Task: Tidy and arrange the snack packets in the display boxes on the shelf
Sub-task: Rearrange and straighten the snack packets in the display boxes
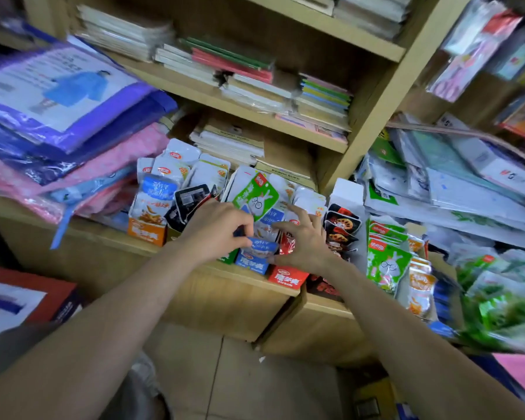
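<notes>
Pinch, left hand (215,230): packet (262,247) (blue box (251,264))

Blue pkt (262,248); orange box (147,233); red box (288,277).

Two hands, left hand (215,230) and right hand (306,244), three box fronts showing, orange box (147,234), blue box (251,264), red box (287,277), two green rabbit packets (256,197) face-on, other packets too crowded to count.
</notes>
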